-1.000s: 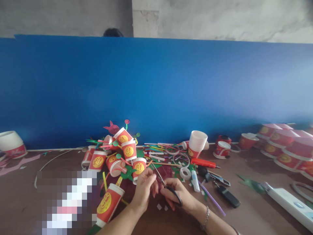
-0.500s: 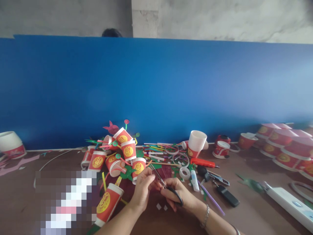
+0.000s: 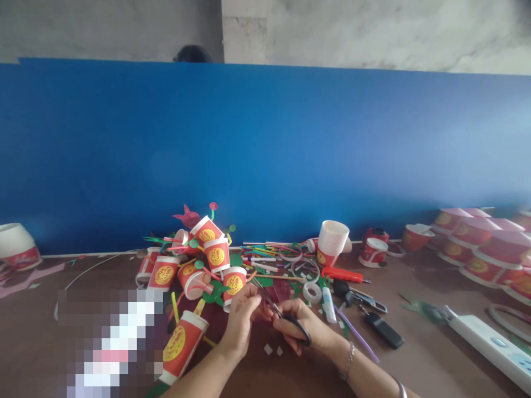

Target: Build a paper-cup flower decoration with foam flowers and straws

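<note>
My right hand (image 3: 309, 323) is closed round the black handle of a pair of scissors (image 3: 299, 330), whose blades point up and to the left. Close beside the blades, my left hand (image 3: 241, 318) pinches with thumb and fingers. Whatever lies in that pinch is too small and too hidden to name, though dark red shows near the fingertips. Below the hands, small white scraps (image 3: 268, 349) lie on the brown table. A red and white paper cup (image 3: 181, 345) with a yellow emblem lies tilted left of my left forearm.
More decorated paper cups (image 3: 217, 255) are piled at the left. Coloured straws (image 3: 265, 251), a tape roll (image 3: 312, 293), a glue stick (image 3: 329, 305) and an orange-red cutter (image 3: 342, 275) lie beyond my hands. A white power strip (image 3: 489, 342) is at right; a blue partition (image 3: 265, 155) stands behind.
The whole view has shifted very slightly. Both hands and the scissors keep nearly the same pose.
</note>
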`<state>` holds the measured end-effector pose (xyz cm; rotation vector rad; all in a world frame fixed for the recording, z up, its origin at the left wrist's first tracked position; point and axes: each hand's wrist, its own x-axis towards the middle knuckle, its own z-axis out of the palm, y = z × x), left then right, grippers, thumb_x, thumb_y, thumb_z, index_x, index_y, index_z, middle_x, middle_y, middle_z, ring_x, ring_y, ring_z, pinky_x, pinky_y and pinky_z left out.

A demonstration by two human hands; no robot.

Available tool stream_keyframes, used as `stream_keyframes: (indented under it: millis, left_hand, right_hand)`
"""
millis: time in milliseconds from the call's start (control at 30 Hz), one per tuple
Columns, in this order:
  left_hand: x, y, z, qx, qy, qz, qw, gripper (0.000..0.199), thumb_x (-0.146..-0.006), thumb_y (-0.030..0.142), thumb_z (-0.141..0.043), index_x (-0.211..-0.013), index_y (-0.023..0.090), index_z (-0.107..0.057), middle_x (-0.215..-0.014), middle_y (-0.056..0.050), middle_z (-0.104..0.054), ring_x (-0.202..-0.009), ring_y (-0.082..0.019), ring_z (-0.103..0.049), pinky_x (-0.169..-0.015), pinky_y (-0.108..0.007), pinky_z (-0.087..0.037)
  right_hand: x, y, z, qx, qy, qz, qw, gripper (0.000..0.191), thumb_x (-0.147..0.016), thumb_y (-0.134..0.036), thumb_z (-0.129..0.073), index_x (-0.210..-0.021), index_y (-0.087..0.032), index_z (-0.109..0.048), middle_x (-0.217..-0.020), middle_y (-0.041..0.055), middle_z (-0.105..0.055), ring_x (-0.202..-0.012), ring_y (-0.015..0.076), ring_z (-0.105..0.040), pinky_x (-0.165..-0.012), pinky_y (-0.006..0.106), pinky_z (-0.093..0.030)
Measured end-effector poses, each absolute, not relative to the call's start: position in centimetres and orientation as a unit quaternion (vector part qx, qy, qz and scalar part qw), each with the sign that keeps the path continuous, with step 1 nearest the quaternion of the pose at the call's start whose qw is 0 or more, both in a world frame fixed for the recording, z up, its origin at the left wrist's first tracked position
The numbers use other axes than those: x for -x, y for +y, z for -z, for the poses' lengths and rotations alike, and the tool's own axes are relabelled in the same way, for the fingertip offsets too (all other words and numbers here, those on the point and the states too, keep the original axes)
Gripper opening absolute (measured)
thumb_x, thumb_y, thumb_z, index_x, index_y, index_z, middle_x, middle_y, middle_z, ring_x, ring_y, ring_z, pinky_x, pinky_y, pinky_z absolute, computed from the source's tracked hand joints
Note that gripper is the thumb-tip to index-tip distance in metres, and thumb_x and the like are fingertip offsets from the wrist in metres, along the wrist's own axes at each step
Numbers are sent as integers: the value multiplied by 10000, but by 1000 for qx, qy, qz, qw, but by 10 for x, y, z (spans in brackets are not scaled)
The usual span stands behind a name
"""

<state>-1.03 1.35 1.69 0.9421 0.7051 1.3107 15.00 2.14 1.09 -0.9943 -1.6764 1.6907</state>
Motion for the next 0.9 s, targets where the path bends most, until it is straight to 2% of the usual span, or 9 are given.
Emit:
stream_keyframes:
  millis: [167,233,367,500,600,700,767,900]
  left_hand:
    - [10,15,-16,-408,320,-586,623,169,-733,314,-584,-656,172,-536,-534,7,-619,-518,-142,-585,-529,-236,-435]
    - [10,16,-14,-404,328,-596,612,158,-735,307,-590,-670,171,-540,-550,8,-624,-531,-139,-585,-548,-238,-442]
    - [9,16,-12,-407,335,-609,593,155,-739,307,-598,-692,171,-539,-630,-6,-650,-606,-149,-608,-606,-253,-463]
    - [5,14,-13,-444,349,-563,604,186,-742,335,-591,-685,173,-521,-633,-12,-653,-605,-146,-614,-622,-261,-486]
    - [3,17,-10,-462,393,-525,597,242,-715,380,-597,-647,189,-465,-516,16,-598,-482,-130,-580,-486,-226,-461]
    - [0,22,-3,-468,464,-478,580,274,-709,424,-575,-650,201,-427,-464,41,-551,-317,-93,-470,-298,-177,-312]
    - [-1,23,2,-477,503,-448,566,251,-713,404,-572,-689,202,-424,-489,47,-554,-268,-75,-421,-249,-167,-255]
    - [-3,21,8,-497,542,-422,531,204,-750,296,-542,-884,198,-423,-487,86,-512,-234,-68,-382,-224,-156,-228]
  right_hand:
    - [-150,21,-15,378,-627,-623,277,357,-689,-479,-684,-667,-153,-538,-352,-68,-477,-272,54,-379,-287,145,-265]
    - [-147,20,-15,386,-622,-602,320,342,-688,-459,-694,-662,-157,-536,-365,-65,-483,-285,60,-394,-300,154,-285]
    - [-142,19,-10,405,-590,-525,461,300,-678,-405,-722,-728,-163,-551,-467,-54,-529,-371,74,-460,-374,176,-362]
    - [-142,22,-4,413,-573,-502,499,276,-674,-367,-723,-751,-176,-538,-476,-57,-527,-378,86,-476,-374,184,-362]
    - [-144,26,-4,431,-551,-504,506,291,-659,-385,-712,-700,-186,-503,-402,-73,-489,-318,84,-441,-338,183,-324]
    - [-147,30,-7,451,-522,-504,520,305,-654,-418,-688,-661,-191,-485,-362,-73,-479,-301,81,-421,-339,184,-318]
    - [-149,33,-9,456,-512,-500,529,294,-666,-418,-668,-648,-189,-485,-361,-69,-487,-307,75,-418,-345,179,-308]
    - [-150,34,-8,453,-506,-518,520,289,-659,-421,-660,-656,-187,-491,-357,-70,-489,-298,72,-410,-329,172,-267]
